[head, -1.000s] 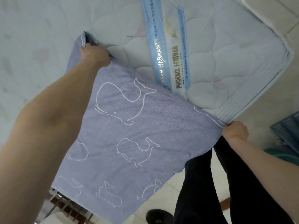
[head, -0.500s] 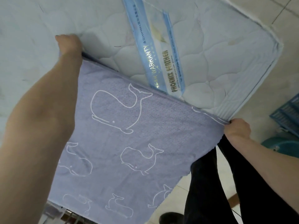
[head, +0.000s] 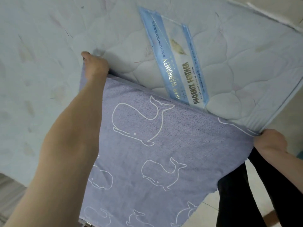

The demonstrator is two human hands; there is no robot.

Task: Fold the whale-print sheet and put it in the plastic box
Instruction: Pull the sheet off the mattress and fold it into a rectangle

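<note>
The whale-print sheet [head: 164, 153] is lavender with white whale outlines. It hangs stretched between my two hands, its top edge taut over the mattress corner. My left hand [head: 95, 68] grips the sheet's upper left corner, arm stretched out over the mattress. My right hand [head: 270, 141] pinches the upper right corner near the mattress's near corner. The sheet's lower part hangs down toward the floor. No plastic box shows fully in view.
A pale blue quilted mattress [head: 237, 71] with a clear "Phoenix Feather" warranty label [head: 180, 68] fills the upper view. My black trouser legs [head: 246, 202] stand on tiled floor [head: 213, 202] at the lower right. A wire rack edge [head: 85, 224] peeks out below the sheet.
My left hand with its corner has shifted over the mattress while the right hand stayed by the mattress corner. The sheet stays stretched flat between both hands.
</note>
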